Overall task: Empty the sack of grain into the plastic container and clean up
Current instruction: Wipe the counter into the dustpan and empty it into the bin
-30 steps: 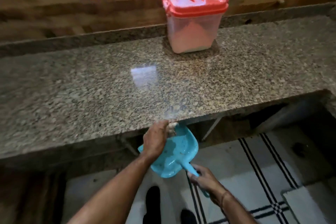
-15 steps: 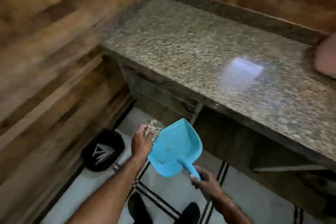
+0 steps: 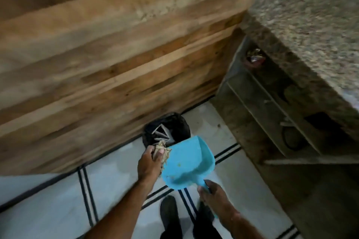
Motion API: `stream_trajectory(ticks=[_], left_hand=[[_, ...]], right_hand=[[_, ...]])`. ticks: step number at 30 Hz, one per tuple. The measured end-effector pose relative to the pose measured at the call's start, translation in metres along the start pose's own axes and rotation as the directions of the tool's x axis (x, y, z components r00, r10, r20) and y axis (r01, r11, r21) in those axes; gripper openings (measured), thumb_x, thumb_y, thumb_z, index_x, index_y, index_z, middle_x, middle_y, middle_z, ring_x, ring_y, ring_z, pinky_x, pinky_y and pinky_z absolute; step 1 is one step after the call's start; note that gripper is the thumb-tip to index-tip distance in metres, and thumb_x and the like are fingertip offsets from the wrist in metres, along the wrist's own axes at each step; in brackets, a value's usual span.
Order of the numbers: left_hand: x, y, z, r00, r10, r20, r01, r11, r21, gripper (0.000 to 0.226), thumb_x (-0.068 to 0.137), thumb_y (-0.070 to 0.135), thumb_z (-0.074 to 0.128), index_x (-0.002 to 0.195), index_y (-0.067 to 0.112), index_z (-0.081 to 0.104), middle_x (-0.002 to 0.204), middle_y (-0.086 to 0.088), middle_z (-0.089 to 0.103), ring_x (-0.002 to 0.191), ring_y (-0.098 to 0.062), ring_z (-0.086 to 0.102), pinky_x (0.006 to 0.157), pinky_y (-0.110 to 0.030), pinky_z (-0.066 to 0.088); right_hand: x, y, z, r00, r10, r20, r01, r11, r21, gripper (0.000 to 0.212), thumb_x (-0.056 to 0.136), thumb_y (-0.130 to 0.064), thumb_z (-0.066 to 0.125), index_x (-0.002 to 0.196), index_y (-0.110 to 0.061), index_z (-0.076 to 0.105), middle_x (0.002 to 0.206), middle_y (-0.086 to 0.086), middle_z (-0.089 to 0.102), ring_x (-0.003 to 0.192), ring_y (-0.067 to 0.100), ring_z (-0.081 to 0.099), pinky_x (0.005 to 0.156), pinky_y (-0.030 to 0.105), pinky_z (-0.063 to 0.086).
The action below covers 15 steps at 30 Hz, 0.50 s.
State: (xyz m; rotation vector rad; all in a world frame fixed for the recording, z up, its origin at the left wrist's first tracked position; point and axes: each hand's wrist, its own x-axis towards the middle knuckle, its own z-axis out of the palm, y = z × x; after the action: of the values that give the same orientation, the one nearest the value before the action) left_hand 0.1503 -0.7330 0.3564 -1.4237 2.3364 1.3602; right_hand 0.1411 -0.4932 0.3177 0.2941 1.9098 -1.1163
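A blue plastic dustpan [image 3: 187, 163] hangs over the tiled floor, a few grains lying in its tray. My right hand [image 3: 213, 195] grips its handle at the lower end. My left hand [image 3: 150, 163] holds a crumpled beige rag [image 3: 162, 150] against the dustpan's left edge. Just beyond the dustpan's front lip stands a black bin [image 3: 167, 132] lined with a dark bag, against the wooden wall. The plastic container and the sack are out of view.
A granite counter [image 3: 310, 25] runs along the right, with dark shelves [image 3: 281, 114] under it holding small items. A wooden plank wall [image 3: 116, 54] fills the left and back. White floor tiles [image 3: 48, 209] with black stripes lie below; my dark shoes [image 3: 171, 217] show at the bottom.
My view swung left from the counter and red-lidded container down to the floor corner. Both hands carried the dustpan and rag away from the counter edge, up to the black bin.
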Motion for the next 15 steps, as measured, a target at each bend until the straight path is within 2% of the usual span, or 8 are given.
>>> stream_trajectory(ticks=[3,5,7,10,12,13,15], left_hand=[[0.047,-0.02,0.01,0.997,-0.065,-0.041,0.062,0.996,-0.064,0.028,0.099,0.035,0.06,0.112,0.01,0.063,0.097,-0.001,0.062,0.096,-0.031,0.066,0.078,-0.036,0.049],[0.085,-0.04,0.024,0.991,-0.113,-0.067,0.105,0.989,-0.108,0.026,0.098,0.037,0.061,0.108,0.013,0.063,0.096,-0.006,0.067,0.09,-0.03,0.066,0.075,-0.037,0.052],[0.124,-0.059,0.04,0.983,-0.159,-0.091,0.146,0.98,-0.138,0.026,0.098,0.039,0.061,0.108,0.015,0.063,0.098,-0.009,0.069,0.086,-0.029,0.066,0.071,-0.035,0.054],[0.17,-0.082,0.064,0.971,-0.205,-0.124,0.184,0.969,-0.165,0.017,0.099,0.036,0.06,0.102,0.02,0.058,0.098,-0.006,0.066,0.08,-0.025,0.061,0.067,-0.032,0.05],[0.193,-0.091,0.079,0.959,-0.248,-0.139,0.22,0.956,-0.193,0.014,0.101,0.034,0.059,0.102,0.02,0.057,0.097,-0.003,0.06,0.081,-0.022,0.055,0.069,-0.027,0.041],[0.203,-0.096,0.086,0.952,-0.271,-0.144,0.237,0.947,-0.215,0.016,0.101,0.034,0.059,0.104,0.018,0.058,0.097,-0.003,0.059,0.083,-0.021,0.054,0.07,-0.026,0.039],[0.216,-0.104,0.096,0.943,-0.304,-0.136,0.266,0.933,-0.242,0.025,0.1,0.036,0.06,0.109,0.012,0.063,0.099,-0.006,0.063,0.083,-0.023,0.057,0.07,-0.026,0.039]], right_hand=[[0.065,-0.025,0.033,0.998,0.047,0.029,-0.046,0.998,-0.048,0.012,0.095,-0.022,0.064,0.087,-0.017,0.071,0.071,-0.001,0.065,0.07,0.016,0.059,0.065,0.032,0.047],[0.126,-0.04,0.056,0.996,0.064,0.063,-0.053,0.984,-0.172,0.02,0.098,-0.029,0.057,0.08,-0.02,0.062,0.08,0.002,0.063,0.077,0.018,0.057,0.07,0.033,0.045],[0.189,-0.058,0.079,0.996,0.052,0.067,-0.035,0.971,-0.235,0.02,0.092,-0.034,0.055,0.076,-0.023,0.053,0.092,0.008,0.061,0.085,0.021,0.053,0.074,0.034,0.042],[0.26,-0.078,0.103,0.999,0.023,0.033,-0.012,0.952,-0.306,0.015,0.095,-0.028,0.055,0.084,-0.017,0.053,0.099,0.018,0.061,0.089,0.023,0.051,0.075,0.031,0.041],[0.293,-0.082,0.113,0.995,0.09,0.048,-0.066,0.927,-0.369,0.017,0.099,-0.019,0.052,0.083,-0.014,0.054,0.1,0.014,0.054,0.092,0.023,0.049,0.081,0.034,0.045],[0.305,-0.079,0.116,0.992,0.113,0.054,-0.082,0.908,-0.411,0.014,0.099,-0.017,0.052,0.089,-0.009,0.059,0.102,0.013,0.052,0.093,0.023,0.049,0.085,0.036,0.048],[0.309,-0.069,0.121,0.994,0.11,0.01,-0.093,0.887,-0.453,0.028,0.098,-0.02,0.055,0.116,-0.001,0.063,0.103,0.011,0.057,0.094,0.024,0.056,0.086,0.036,0.051]])
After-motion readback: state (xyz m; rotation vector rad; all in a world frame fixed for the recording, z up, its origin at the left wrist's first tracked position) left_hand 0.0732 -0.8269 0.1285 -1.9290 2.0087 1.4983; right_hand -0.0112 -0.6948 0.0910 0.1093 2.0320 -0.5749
